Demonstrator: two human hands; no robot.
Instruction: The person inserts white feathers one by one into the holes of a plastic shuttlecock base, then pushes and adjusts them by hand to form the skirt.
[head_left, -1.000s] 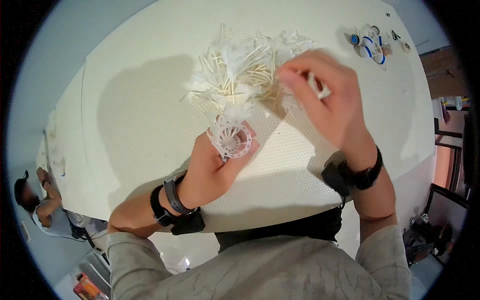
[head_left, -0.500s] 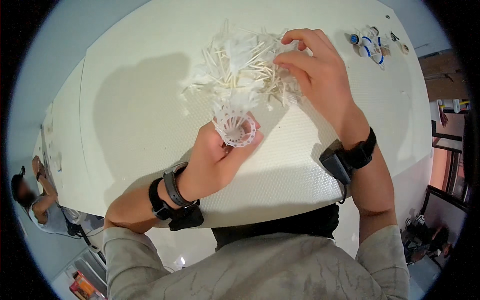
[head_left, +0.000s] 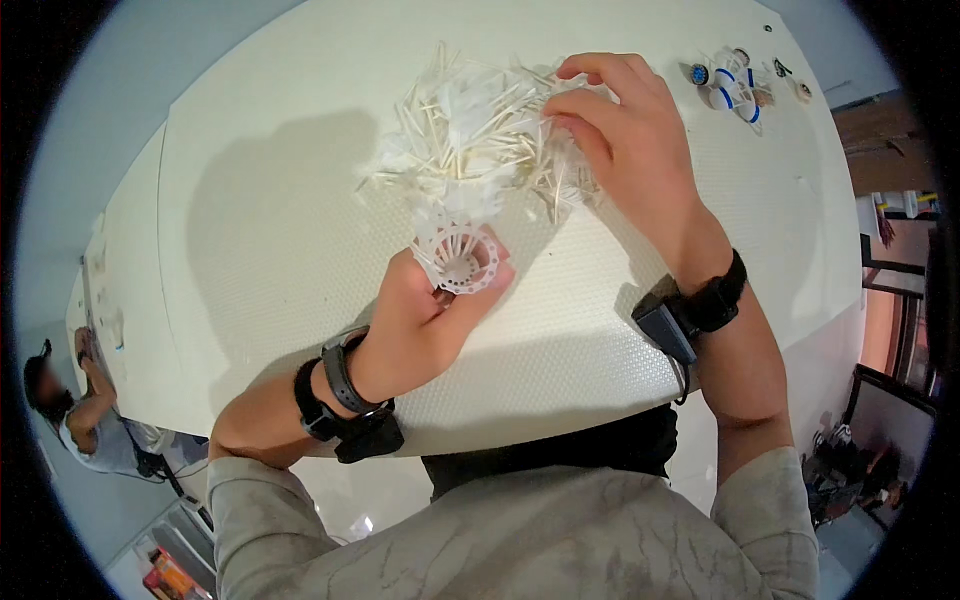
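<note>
My left hand is wrapped around a clear plastic holder with a round, perforated rim. Several thin white sticks stand inside it, leaning along its wall. Just beyond lies a loose heap of thin white sticks, mixed with crumpled, translucent white material. My right hand hovers over the right side of this heap. Its thumb and index tips come close together in a pinch, while the other fingers stay apart above them. Whatever sits between the pinching tips is too small to make out.
At the far right of the white textured table is a cluster of white and blue round parts with thin rods. Small bits lie beside it. Another person is at the table's far left. Shelving stands at the right.
My left hand and the holder have shifted slightly left in the picture. My right hand has moved up a little, its thumb and index still close over the heap.
</note>
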